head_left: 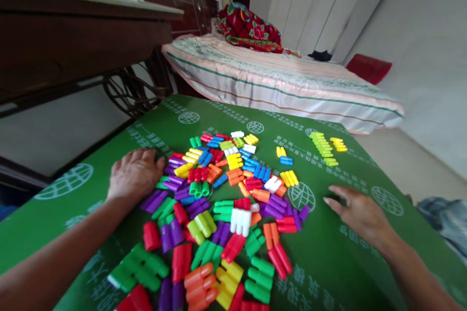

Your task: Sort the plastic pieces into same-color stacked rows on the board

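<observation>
The left hand [134,175] lies palm down at the 9 o'clock edge of the pile of plastic blocks [226,204]. Its fingers are bent close together over purple and green pieces, and whether they pinch one is hidden. From this hand the pile spreads toward 3 o'clock and touches it, so this hand is the nearer one.

The right hand [359,211] rests flat on the green table cover [328,272]. Its fingers are spread and it is empty, pointing toward 9 o'clock. It is near the pile's edge but clear of it.

At 11 o'clock from that hand, well apart, a lime-green row [323,146] runs from 11 to 5 o'clock, with a shorter yellow row [339,144] just beside it.
</observation>
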Tool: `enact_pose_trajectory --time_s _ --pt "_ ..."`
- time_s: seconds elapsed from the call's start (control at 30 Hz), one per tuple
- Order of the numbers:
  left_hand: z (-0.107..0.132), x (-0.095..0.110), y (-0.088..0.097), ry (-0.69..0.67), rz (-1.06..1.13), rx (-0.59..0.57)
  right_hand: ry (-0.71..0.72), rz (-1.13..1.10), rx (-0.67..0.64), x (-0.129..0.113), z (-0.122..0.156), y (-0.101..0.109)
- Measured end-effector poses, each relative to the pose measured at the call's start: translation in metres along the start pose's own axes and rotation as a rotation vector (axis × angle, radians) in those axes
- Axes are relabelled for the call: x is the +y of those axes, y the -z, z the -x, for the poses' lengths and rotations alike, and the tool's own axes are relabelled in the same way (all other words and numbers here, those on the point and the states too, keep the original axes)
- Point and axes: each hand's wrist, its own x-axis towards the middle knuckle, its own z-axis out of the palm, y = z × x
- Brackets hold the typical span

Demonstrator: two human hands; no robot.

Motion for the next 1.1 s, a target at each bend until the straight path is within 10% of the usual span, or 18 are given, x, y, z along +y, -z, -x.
enact_pose_trajectory --time_s 0.47,0.87,1.1 --pt "0.008 0.005 -0.003 0.008 0.004 0.038 1.058 -0.408 0.031 -0.192 0.082 0.016" --pt "0.006 -0.001 0.000 -0.019 0.014 0.019 0.876 -0.066 -0.013 -0.260 0.065 -0.014" --pt "-0.007 -0.007 -0.003 0.001 -0.024 -0.019 0.829 -0.246 0.070 -0.216 0.043 0.011"
